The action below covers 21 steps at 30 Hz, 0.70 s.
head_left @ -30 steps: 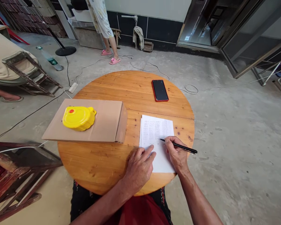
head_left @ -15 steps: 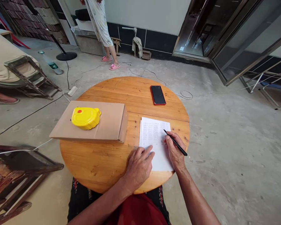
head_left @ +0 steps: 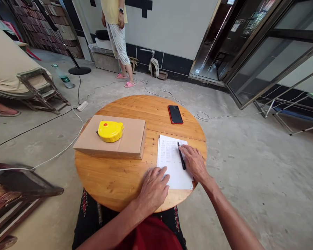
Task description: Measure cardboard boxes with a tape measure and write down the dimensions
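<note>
White paper [head_left: 175,175] with rows of small writing lies on the round wooden table [head_left: 114,177]. A black pen [head_left: 182,156] rests on the sheet, beside the fingers of my right hand [head_left: 194,161], which lies spread over the paper's right edge and holds nothing. My left hand [head_left: 153,185] is flat with fingers apart, its fingertips on the paper's lower left edge. Further left, a yellow tape measure [head_left: 110,131] with a red button sits on a closed cardboard box [head_left: 130,139].
A phone [head_left: 175,114] with a red edge lies at the table's back right. Beyond the table stands a person [head_left: 117,38] in pink slippers. Cables, a bottle [head_left: 65,80] and a wooden stool [head_left: 41,90] are on the floor; another chair is at lower left.
My right hand has let go of the pen, which now lies on the paper, and its fingers have spread. The view has tilted up slightly, showing more of the standing person.
</note>
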{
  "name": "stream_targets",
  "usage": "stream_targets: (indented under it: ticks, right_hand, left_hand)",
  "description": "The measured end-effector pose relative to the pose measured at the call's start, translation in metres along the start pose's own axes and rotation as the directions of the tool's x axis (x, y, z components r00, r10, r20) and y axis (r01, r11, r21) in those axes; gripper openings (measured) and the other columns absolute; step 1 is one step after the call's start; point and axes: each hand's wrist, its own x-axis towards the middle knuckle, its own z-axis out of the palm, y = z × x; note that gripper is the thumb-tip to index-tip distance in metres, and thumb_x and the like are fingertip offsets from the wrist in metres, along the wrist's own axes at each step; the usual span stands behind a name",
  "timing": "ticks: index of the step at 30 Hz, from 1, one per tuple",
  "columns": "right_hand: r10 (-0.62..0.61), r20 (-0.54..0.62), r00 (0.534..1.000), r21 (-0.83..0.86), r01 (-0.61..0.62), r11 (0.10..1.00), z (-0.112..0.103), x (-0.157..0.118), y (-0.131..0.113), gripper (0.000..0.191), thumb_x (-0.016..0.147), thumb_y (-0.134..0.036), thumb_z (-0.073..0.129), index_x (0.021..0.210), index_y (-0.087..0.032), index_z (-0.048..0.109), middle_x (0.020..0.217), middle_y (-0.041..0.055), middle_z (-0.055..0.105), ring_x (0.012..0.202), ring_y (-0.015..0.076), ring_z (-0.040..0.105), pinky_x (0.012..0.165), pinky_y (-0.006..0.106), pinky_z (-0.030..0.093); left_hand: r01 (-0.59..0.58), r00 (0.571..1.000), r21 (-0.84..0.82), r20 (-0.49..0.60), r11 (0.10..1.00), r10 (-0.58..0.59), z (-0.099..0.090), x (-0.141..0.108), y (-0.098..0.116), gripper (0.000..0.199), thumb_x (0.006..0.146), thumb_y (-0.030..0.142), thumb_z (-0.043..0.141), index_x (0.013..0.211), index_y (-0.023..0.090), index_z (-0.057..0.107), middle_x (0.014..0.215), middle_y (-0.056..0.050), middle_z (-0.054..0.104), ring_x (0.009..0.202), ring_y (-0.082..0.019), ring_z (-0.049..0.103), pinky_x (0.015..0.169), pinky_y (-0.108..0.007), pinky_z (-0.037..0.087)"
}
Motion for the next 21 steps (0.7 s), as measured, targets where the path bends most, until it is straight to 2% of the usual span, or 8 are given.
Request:
stream_targets:
  ticks: [4, 8, 12, 17, 21]
  right_hand:
    - [0.189, -0.185, 0.964, 0.16, -0.161, 0.974, 0.016, -0.042, -0.003, 0.043, 0.092, -0.013, 0.039, 0.127, -0.019, 0.063, 0.132, 0.0152, 0.064, 0.122, 0.0294, 0.059, 0.097, 0.05, 0.048]
    - [0.267, -0.207, 0.941, 0.237, -0.217, 0.947, 0.028, -0.066, -0.016, 0.037, 0.096, -0.022, 0.04, 0.124, -0.02, 0.064, 0.128, 0.0141, 0.067, 0.122, 0.0292, 0.06, 0.099, 0.053, 0.049]
    - [0.26, -0.195, 0.946, 0.277, -0.201, 0.94, 0.029, -0.049, -0.021, 0.04, 0.096, -0.023, 0.039, 0.127, -0.016, 0.063, 0.13, 0.0158, 0.067, 0.124, 0.0295, 0.059, 0.104, 0.054, 0.048]
    - [0.233, -0.202, 0.951, 0.304, -0.166, 0.938, 0.023, -0.022, -0.013, 0.041, 0.096, -0.024, 0.038, 0.128, -0.017, 0.061, 0.126, 0.0145, 0.069, 0.117, 0.0278, 0.064, 0.103, 0.052, 0.049]
    - [0.235, -0.243, 0.941, 0.295, -0.159, 0.942, 0.019, -0.016, -0.013, 0.039, 0.095, -0.03, 0.041, 0.125, -0.017, 0.062, 0.126, 0.0169, 0.068, 0.124, 0.0334, 0.058, 0.103, 0.059, 0.045]
  left_hand:
    - [-0.003, 1.0, -0.008, -0.031, 1.0, 0.003, 0.002, -0.018, -0.004, 0.036, 0.083, 0.02, 0.067, 0.119, 0.022, 0.06, 0.141, -0.006, 0.056, 0.125, -0.028, 0.047, 0.103, -0.047, 0.042]
    - [-0.003, 0.998, 0.003, -0.061, 1.0, 0.004, 0.008, -0.024, -0.005, 0.034, 0.084, 0.018, 0.065, 0.118, 0.022, 0.061, 0.139, -0.006, 0.057, 0.125, -0.027, 0.048, 0.103, -0.048, 0.041]
    - [0.017, 0.996, 0.023, -0.088, 1.0, -0.015, 0.01, -0.014, -0.004, 0.03, 0.086, 0.015, 0.062, 0.116, 0.02, 0.062, 0.136, -0.007, 0.059, 0.123, -0.028, 0.05, 0.101, -0.049, 0.043]
    - [0.072, 0.991, 0.023, -0.111, 0.997, -0.069, 0.007, -0.001, -0.004, 0.03, 0.087, 0.015, 0.059, 0.117, 0.021, 0.062, 0.136, -0.009, 0.058, 0.123, -0.028, 0.05, 0.102, -0.049, 0.043]
    - [0.088, 0.986, -0.036, -0.138, 0.995, -0.092, 0.003, -0.012, -0.006, 0.033, 0.086, 0.017, 0.06, 0.119, 0.022, 0.061, 0.139, -0.008, 0.056, 0.127, -0.028, 0.047, 0.105, -0.047, 0.043]
